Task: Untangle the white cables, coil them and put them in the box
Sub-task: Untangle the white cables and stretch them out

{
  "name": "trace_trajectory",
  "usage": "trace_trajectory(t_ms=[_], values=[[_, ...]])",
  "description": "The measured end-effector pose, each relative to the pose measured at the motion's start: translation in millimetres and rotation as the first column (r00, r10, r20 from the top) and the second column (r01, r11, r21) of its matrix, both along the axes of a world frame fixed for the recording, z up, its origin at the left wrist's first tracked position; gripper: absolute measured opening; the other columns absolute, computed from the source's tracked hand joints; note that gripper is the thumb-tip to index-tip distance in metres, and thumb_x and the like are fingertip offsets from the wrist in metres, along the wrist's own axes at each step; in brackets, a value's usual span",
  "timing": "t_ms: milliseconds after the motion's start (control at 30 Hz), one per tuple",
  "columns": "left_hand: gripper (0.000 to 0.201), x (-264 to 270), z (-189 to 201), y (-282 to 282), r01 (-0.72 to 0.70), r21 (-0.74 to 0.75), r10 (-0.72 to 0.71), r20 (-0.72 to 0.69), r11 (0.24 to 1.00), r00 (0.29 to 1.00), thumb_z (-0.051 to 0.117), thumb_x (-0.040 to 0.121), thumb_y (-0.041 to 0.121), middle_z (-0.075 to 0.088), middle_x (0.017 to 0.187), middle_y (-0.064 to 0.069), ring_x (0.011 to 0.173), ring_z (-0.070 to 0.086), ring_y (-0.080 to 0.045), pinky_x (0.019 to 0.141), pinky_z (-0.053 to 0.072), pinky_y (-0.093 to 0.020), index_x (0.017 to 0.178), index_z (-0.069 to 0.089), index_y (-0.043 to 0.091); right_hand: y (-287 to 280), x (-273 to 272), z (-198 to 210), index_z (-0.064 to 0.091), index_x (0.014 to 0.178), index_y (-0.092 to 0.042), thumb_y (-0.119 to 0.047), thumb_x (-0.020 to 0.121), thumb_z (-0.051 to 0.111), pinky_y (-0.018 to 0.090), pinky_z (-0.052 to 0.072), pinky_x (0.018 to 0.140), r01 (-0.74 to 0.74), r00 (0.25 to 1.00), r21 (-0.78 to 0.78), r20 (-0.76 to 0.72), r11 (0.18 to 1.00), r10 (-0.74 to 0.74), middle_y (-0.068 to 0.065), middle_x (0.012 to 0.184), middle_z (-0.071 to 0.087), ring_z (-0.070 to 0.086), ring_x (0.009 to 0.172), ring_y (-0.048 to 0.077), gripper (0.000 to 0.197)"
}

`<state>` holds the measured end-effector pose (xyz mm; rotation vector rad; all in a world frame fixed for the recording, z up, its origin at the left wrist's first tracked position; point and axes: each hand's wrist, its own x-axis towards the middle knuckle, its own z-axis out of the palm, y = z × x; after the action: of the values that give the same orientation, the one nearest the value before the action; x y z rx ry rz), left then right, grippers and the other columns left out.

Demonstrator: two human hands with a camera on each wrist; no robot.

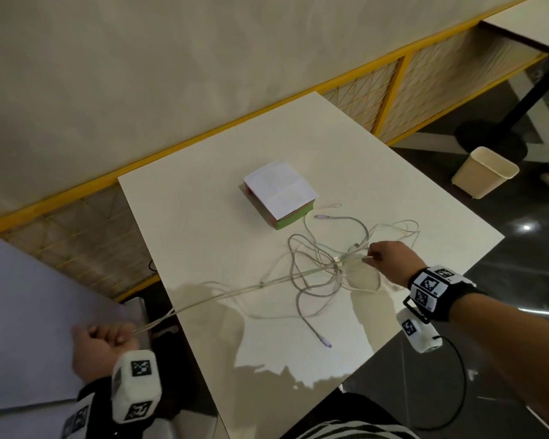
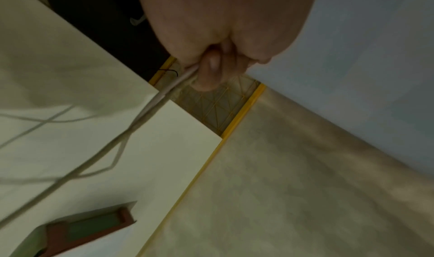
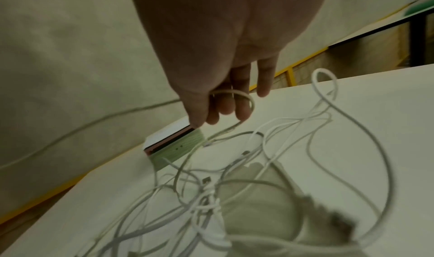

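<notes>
A tangle of white cables [image 1: 324, 270] lies on the white table [image 1: 203, 223], right of centre. My left hand [image 1: 108, 340] is a fist off the table's left edge, gripping strands [image 2: 152, 105] that run taut to the tangle. In the left wrist view, the fingers [image 2: 211, 66] curl round them. My right hand [image 1: 377, 256] pinches a cable at the tangle's right side; a loop [image 3: 234, 93] crosses its fingers [image 3: 225, 106]. The small box [image 1: 279, 194], green-sided with a white lid on top, stands behind the tangle [image 3: 178, 144] [image 2: 86, 225].
Loose cable ends with plugs lie near the box [image 1: 322, 217] and toward the front edge [image 1: 325, 342]. A cream waste bin [image 1: 485, 172] stands on the dark floor to the right. A yellow-framed bench [image 1: 393, 90] runs along the wall behind.
</notes>
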<state>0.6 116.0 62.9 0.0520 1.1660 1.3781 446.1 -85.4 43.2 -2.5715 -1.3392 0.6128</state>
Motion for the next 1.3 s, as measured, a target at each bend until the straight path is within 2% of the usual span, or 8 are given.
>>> trace_trajectory(t_ms=[133,300,533,667,733,833,1033,1300], values=[[0.035,-18.3,-16.5,-2.7,-0.032,-0.056,0.032,0.003,0.998,0.999,0.043,0.091,0.023,0.020,0.049,0.007,0.042,0.020,-0.009,0.044,0.020,-0.019,0.057,0.032,0.021,-2.7,11.8,7.6,0.064,0.079,-0.002,-0.016,0.086,0.063,0.034,0.041,0.066,0.063,0.998,0.168,-0.008,0.984,-0.062,0.016,0.077,0.064,0.060,0.076,0.034,0.016],[0.026,-19.4,-40.0,-12.5,-0.011,-0.081,0.010,-0.011,0.997,1.000,0.051,0.049,0.022,0.018,0.046,0.006,0.040,0.020,-0.010,0.040,0.021,-0.016,0.058,0.027,0.022,19.0,7.8,35.4,0.062,0.080,-0.001,-0.015,0.085,0.065,0.021,0.034,0.066,0.231,0.973,0.563,-0.133,0.794,-0.189,0.008,0.074,0.057,0.050,0.069,0.024,0.015],[0.027,-26.5,-47.2,-8.6,0.001,-0.140,-0.010,-0.061,0.990,0.998,0.051,0.058,0.019,0.019,0.041,0.004,0.038,0.020,-0.010,0.042,0.020,-0.017,0.044,0.028,0.022,38.8,42.1,40.5,0.064,0.087,-0.007,-0.020,0.090,0.058,0.024,0.037,0.077,0.294,0.952,0.448,-0.211,0.845,-0.220,0.005,0.087,0.063,0.055,0.084,0.020,0.015],[0.034,-18.4,-45.2,-5.2,0.018,-0.169,-0.031,-0.078,0.986,0.996,0.039,0.087,0.020,0.019,0.042,0.006,0.038,0.021,-0.011,0.053,0.013,-0.020,0.056,0.024,0.021,38.5,58.3,25.4,0.066,0.070,-0.025,-0.019,0.086,0.052,0.034,0.040,0.080,0.639,0.718,0.366,-0.599,0.676,-0.354,0.004,0.096,0.068,0.055,0.087,0.017,0.022],[0.028,-11.1,-43.1,-3.6,0.035,-0.165,-0.045,-0.056,0.986,0.997,0.042,0.078,0.013,0.020,0.042,0.006,0.038,0.021,-0.011,0.056,0.013,-0.021,0.058,0.024,0.021,44.2,56.3,34.6,0.063,0.075,-0.023,-0.020,0.092,0.047,0.033,0.042,0.086,0.755,0.573,0.346,-0.762,0.556,-0.303,0.002,0.090,0.065,0.057,0.090,0.016,0.023],[0.014,0.7,-37.2,0.9,0.069,-0.130,-0.071,-0.007,0.989,0.997,0.044,0.051,0.017,0.020,0.045,0.006,0.039,0.022,-0.010,0.047,0.018,-0.019,0.048,0.030,0.021,55.4,54.1,56.0,0.056,0.080,-0.019,-0.027,0.099,0.035,0.033,0.049,0.081,0.778,0.554,0.408,-0.804,0.477,-0.217,0.002,0.080,0.050,0.055,0.077,0.016,0.029],[0.021,13.0,-37.5,14.1,0.103,-0.125,-0.109,-0.036,0.987,0.993,0.042,0.048,0.020,0.020,0.044,0.006,0.038,0.021,-0.011,0.049,0.016,-0.020,0.058,0.024,0.022,71.4,55.7,103.8,0.042,0.084,-0.028,-0.029,0.101,0.026,0.013,0.038,0.064,0.226,0.968,0.736,-0.245,0.638,-0.060,-0.008,0.076,0.044,0.043,0.065,-0.001,0.024],[0.016,12.1,-47.4,29.9,0.184,-0.174,-0.194,-0.045,0.967,0.980,0.041,0.055,0.022,0.022,0.041,0.007,0.034,0.025,-0.010,0.050,0.021,-0.020,0.042,0.031,0.024,52.5,82.3,83.2,0.051,0.092,-0.009,-0.052,0.095,0.019,0.041,0.036,0.075,-0.195,0.971,0.555,0.224,0.809,0.080,0.005,0.086,0.050,0.046,0.080,0.024,0.054]])
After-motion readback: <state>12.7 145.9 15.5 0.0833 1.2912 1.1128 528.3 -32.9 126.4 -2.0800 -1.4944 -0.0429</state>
